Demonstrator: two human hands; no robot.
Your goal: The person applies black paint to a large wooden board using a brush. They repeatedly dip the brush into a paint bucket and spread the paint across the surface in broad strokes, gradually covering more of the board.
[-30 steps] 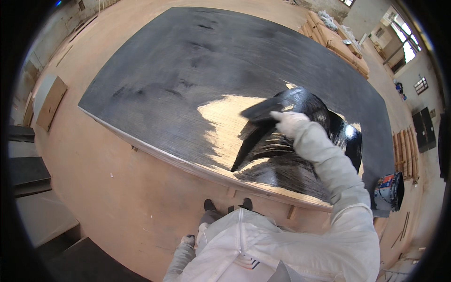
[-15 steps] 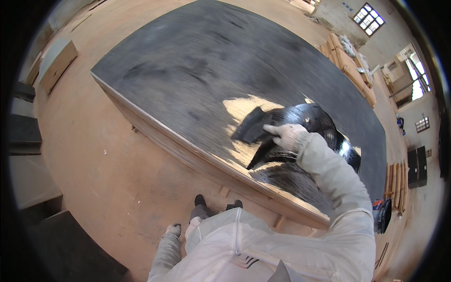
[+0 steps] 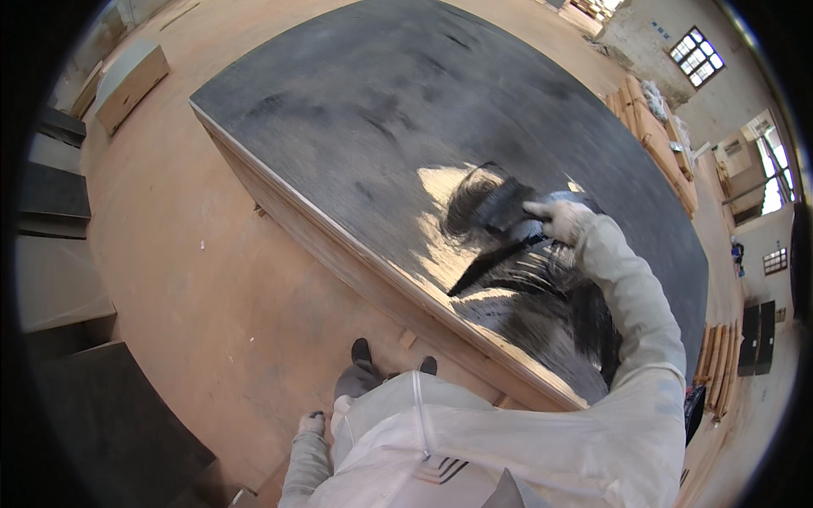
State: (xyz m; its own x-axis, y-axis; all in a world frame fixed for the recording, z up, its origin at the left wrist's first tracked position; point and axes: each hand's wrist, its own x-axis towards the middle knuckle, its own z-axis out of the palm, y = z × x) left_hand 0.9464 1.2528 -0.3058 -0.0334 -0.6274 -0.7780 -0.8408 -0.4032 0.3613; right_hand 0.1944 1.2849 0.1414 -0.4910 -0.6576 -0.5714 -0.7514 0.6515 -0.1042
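Note:
My right hand (image 3: 561, 220), in a pale glove, is closed on a wide, flat black spreader (image 3: 506, 206); whether it is a brush or a scraper cannot be made out. The spreader lies against the top sheet (image 3: 373, 93) of a wooden board stack, which is mostly coated black. Around it, wet black coating (image 3: 529, 271) shines in thick streaks, with curved smears over a pale bare-wood patch (image 3: 440, 254). My left hand (image 3: 312, 422) hangs low by my side, away from the stack. Its fingers look curled, dark at the tips, with nothing visible in them.
The stack's near edge (image 3: 339, 254) runs diagonally before my feet (image 3: 362, 351). Dark-topped stacks (image 3: 118, 423) stand at left, a smaller block (image 3: 131, 85) far left. Wrapped bundles (image 3: 652, 140) lie beyond the right edge; a black bucket (image 3: 694, 406) shows partly behind my right arm.
My right hand and the spreader have swept across the wet coating. Fresh curved streaks cross the bare patch, and the glossy pool is thinner and more streaked. The whole view has shifted slightly.

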